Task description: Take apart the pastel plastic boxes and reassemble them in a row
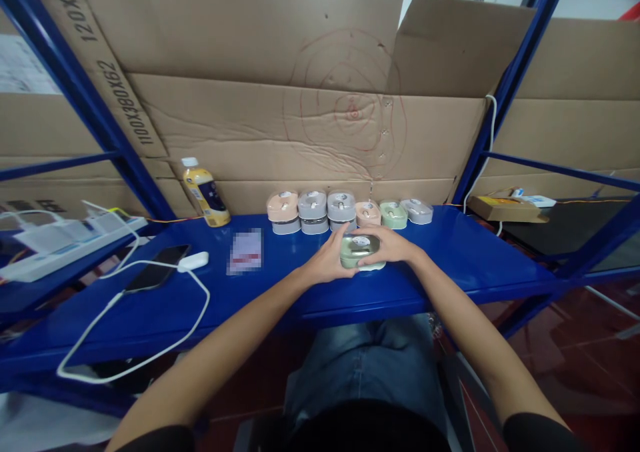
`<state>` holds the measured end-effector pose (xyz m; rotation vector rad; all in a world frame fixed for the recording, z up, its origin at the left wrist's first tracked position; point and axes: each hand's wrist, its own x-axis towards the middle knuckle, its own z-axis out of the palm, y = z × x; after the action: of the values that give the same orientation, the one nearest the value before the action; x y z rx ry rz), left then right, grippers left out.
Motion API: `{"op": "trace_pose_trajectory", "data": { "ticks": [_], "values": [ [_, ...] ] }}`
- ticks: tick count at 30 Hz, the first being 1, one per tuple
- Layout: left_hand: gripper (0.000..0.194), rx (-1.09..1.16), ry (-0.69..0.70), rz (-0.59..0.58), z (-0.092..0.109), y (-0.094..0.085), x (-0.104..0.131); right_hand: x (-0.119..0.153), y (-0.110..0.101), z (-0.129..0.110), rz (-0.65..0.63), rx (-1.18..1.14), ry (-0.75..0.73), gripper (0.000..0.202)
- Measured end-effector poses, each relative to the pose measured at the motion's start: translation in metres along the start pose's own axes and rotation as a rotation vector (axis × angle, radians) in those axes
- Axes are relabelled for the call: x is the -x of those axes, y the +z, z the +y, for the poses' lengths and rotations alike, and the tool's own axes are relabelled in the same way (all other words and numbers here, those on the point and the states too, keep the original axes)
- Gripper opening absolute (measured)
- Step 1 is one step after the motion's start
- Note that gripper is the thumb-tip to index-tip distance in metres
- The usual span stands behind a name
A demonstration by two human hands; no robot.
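Observation:
Between my two hands, just above the front part of the blue shelf (295, 292), is a small green rounded box with a clear lid (360, 241). My left hand (325, 263) wraps its left side, fingers and thumb closed against it. From the right, my right hand (393, 244) grips the same box, with a finger across its front. A pale green edge shows under the box; whether it belongs to a second piece I cannot tell. Behind my hands stands a row of similar boxes: a pink stack (283, 207), two grey stacks, then single pink, green (393, 216) and grey (419, 212) ones.
A yellow drink bottle (206, 195) stands at the back left, near a blurred-out packet (245, 252). Further left lie a phone (157, 269), a white cable (200, 319) and a power strip (75, 245). Cardboard (225, 119) backs the shelf; a blue post (520, 72) rises right.

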<state>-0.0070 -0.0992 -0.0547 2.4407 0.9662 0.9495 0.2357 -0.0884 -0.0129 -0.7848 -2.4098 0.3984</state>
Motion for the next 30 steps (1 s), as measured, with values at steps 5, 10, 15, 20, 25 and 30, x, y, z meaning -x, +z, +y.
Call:
{"op": "trace_pose_trajectory", "data": {
  "ticks": [5, 10, 15, 20, 25, 30],
  "values": [
    [0.121, -0.002, -0.001, -0.043, -0.004, -0.001, -0.001, 0.0, 0.003, -0.006, -0.033, 0.067, -0.022, 0.084],
    [0.11, 0.028, -0.002, -0.063, -0.011, -0.006, 0.001, 0.017, 0.011, -0.011, -0.016, 0.15, 0.046, 0.092],
    [0.095, 0.068, -0.033, -0.053, -0.017, -0.004, 0.001, 0.067, -0.006, -0.01, 0.018, 0.252, 0.188, 0.089],
    [0.079, 0.029, -0.06, -0.05, -0.018, -0.003, 0.0, 0.123, -0.05, 0.023, 0.162, 0.368, 0.34, 0.083],
    [0.077, -0.002, -0.068, -0.06, -0.012, -0.005, -0.001, 0.113, -0.097, 0.083, 0.616, 0.505, 0.646, 0.084],
    [0.077, -0.037, -0.063, -0.08, -0.01, -0.005, 0.0, 0.052, -0.113, 0.128, 0.715, 0.574, 1.002, 0.09]
  ]
}}
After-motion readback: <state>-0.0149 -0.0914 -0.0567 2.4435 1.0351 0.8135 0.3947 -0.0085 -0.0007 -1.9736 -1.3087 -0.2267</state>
